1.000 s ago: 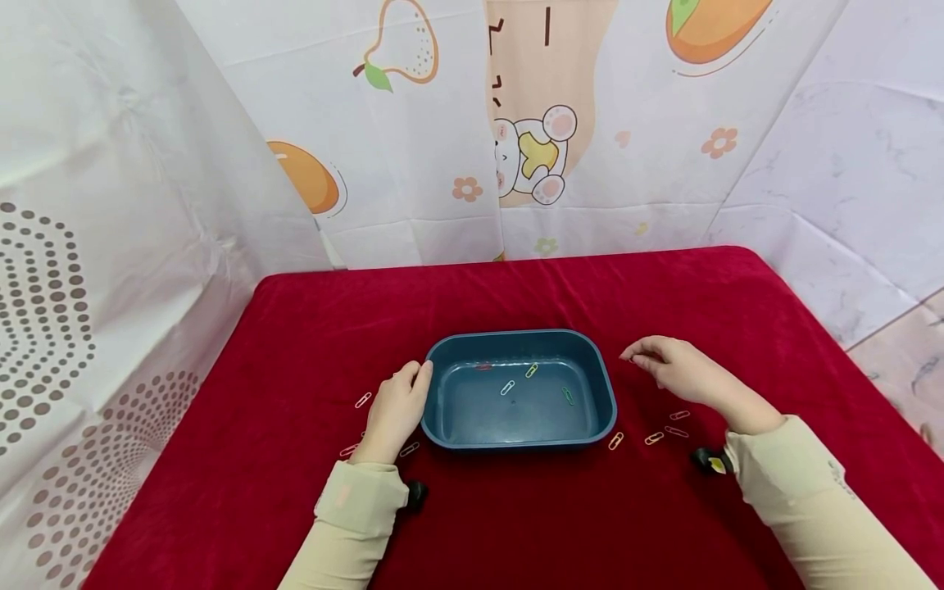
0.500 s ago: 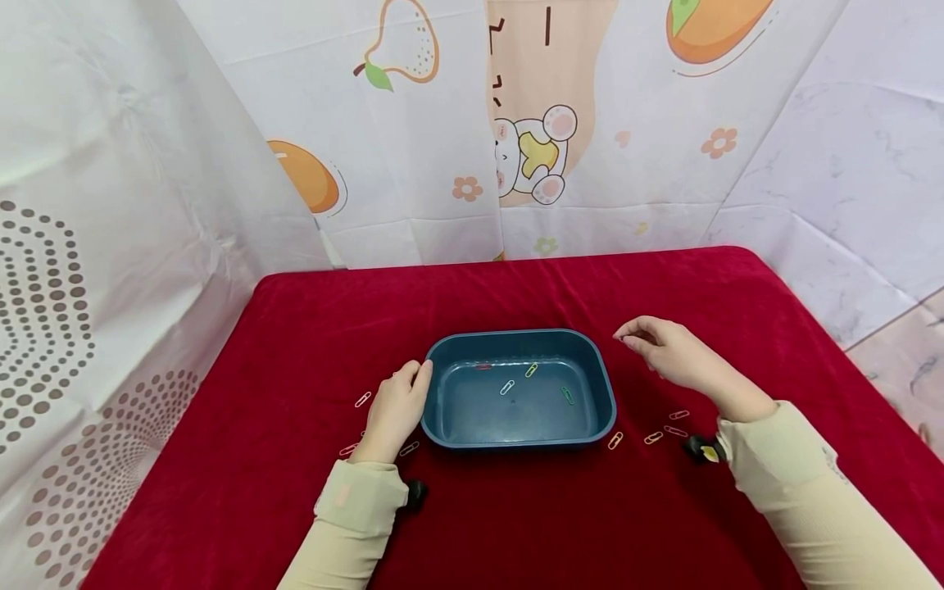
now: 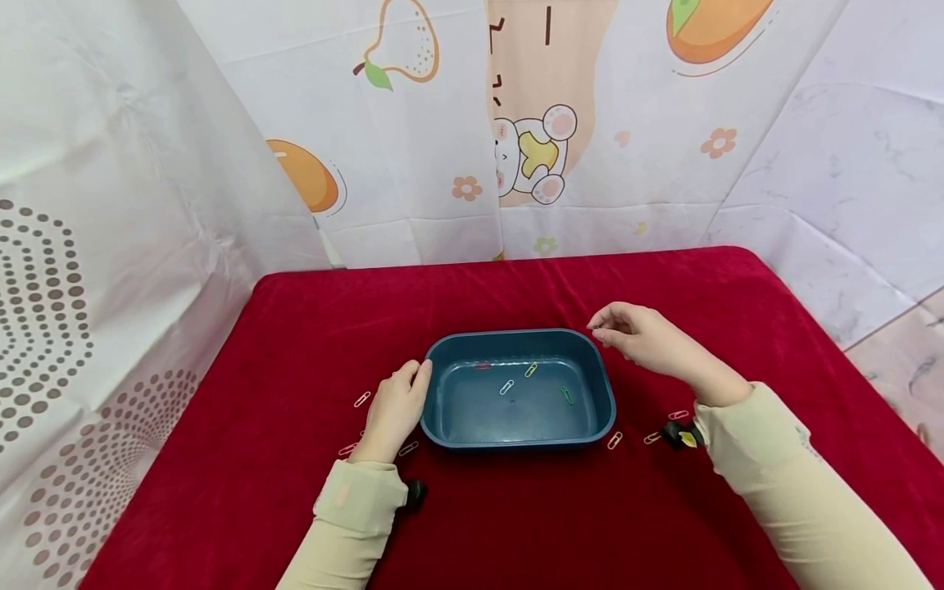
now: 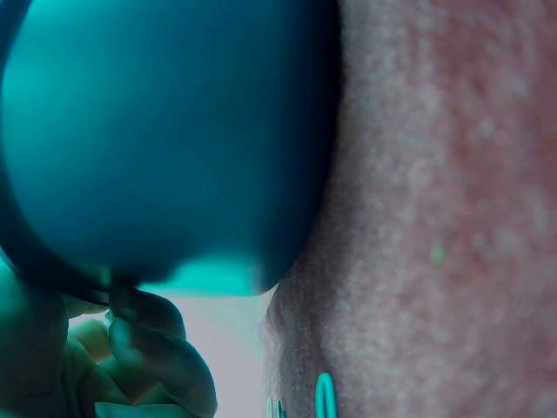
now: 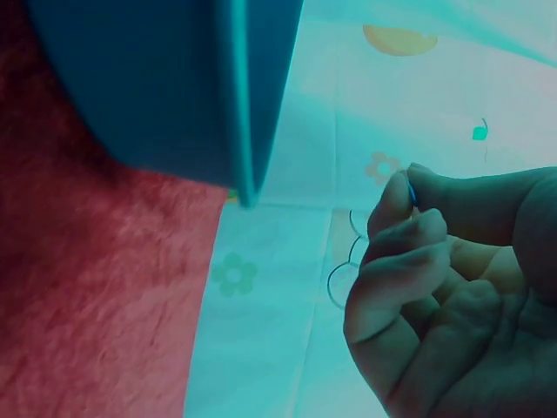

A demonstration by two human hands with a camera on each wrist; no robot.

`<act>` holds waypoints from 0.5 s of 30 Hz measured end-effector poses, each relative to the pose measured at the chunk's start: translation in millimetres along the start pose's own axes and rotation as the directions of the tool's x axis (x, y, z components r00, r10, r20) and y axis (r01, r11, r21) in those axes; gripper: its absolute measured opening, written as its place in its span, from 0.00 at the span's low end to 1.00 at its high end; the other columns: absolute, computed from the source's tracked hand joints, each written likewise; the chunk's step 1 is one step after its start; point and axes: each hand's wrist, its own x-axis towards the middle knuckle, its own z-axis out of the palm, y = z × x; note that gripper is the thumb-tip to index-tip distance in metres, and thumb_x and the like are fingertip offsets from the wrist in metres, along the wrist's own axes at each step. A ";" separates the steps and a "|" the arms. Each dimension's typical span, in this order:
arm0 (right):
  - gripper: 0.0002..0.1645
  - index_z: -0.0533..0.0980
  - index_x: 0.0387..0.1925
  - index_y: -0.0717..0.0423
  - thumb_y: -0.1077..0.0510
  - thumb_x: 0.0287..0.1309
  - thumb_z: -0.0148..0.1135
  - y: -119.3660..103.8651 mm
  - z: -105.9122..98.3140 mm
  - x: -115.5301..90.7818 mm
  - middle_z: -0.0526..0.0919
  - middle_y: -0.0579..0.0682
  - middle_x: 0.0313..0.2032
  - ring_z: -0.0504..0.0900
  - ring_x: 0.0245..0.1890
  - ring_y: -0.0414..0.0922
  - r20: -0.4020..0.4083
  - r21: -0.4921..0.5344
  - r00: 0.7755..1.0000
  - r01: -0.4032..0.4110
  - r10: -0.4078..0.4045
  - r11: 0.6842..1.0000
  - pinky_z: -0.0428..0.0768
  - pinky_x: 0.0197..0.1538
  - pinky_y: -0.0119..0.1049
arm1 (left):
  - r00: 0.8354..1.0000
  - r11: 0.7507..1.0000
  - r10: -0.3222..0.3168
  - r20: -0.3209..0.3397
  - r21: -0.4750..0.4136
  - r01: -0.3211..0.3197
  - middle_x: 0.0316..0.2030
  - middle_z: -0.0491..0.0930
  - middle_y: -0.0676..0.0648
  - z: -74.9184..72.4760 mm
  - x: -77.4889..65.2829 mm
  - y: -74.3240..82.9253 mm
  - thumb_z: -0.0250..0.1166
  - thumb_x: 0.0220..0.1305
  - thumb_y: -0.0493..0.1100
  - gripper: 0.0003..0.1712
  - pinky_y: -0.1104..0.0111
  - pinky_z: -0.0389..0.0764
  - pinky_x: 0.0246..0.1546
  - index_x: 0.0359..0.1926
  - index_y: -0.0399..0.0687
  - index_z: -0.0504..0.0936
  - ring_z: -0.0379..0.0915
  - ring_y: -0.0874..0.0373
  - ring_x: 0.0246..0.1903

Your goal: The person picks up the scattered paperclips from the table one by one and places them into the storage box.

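Observation:
A dark blue rectangular plastic tray (image 3: 516, 443) sits mid-table. My left hand (image 3: 396, 412) grips its left rim; the left wrist view shows the thumb and fingers (image 4: 161, 344) on either side of the edge. Just off the tray's back right corner, my right hand (image 3: 634, 334) is raised, pinching a small blue paper clip (image 5: 412, 195) between thumb and index fingertip, mostly hidden. On the tray's floor lie a red paper clip (image 3: 483, 365), a white paper clip (image 3: 506, 387), a yellow paper clip (image 3: 531, 369) and a green paper clip (image 3: 567, 395).
Red velvet cloth (image 3: 509, 524) covers the table. Right of the tray lie an orange paper clip (image 3: 615, 441), a yellow clip (image 3: 652, 438) and a pink clip (image 3: 678, 415). Several more, including a white clip (image 3: 362, 399), lie around the left forearm. A printed curtain (image 3: 413, 164) hangs behind.
My right hand has risen and moved left, from beside the tray to its back right corner, carrying the small clip. The left hand and tray have stayed put.

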 end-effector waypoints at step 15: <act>0.12 0.80 0.47 0.60 0.59 0.65 0.62 -24.5 7.2 24.8 0.85 0.55 0.37 0.82 0.36 0.53 0.051 -0.027 0.993 0.108 -0.106 0.994 0.79 0.39 0.37 | 1.000 1.000 0.001 0.010 -0.008 -0.001 0.17 0.62 0.48 -0.2 -0.3 -0.2 0.47 0.77 0.54 0.22 0.67 0.60 0.21 0.26 0.48 0.64 0.58 0.55 0.16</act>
